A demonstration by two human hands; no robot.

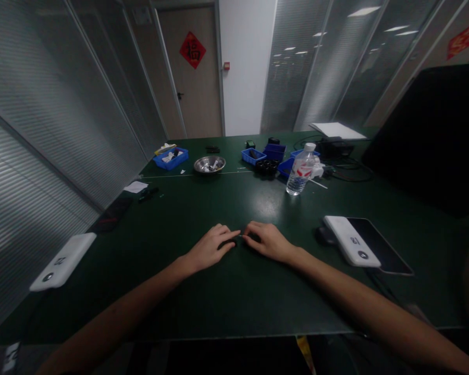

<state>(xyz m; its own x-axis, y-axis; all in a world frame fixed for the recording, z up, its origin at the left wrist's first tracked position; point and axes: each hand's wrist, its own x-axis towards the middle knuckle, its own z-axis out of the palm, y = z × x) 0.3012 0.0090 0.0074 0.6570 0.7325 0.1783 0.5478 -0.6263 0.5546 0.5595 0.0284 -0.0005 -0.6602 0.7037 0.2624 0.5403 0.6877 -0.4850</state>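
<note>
two hands meet over a tiny thing at the near middle of the table

nearest is the bare front of the dark green table (219, 307). just beyond, the left hand (210, 249) and right hand (269, 242) face each other, fingertips close together. a small, thin, pale thing (241, 236) shows between them. the left thumb and forefinger look parted, the right ones curl inward; whether either hand truly pinches the thing, i cannot tell.

the step in hand seems to be fine fingertip work on this piece. i judge that the next move calls for steady wrists and a light touch, since so little of it shows.

to the right lies a white device (352, 241) beside a dark flat slab (381, 247); another white block (63, 262) lies left. farther off, a water bottle (298, 174) stands upright, right of a metal bowl (210, 172). a blue tray (175, 162) sits far left.
</note>
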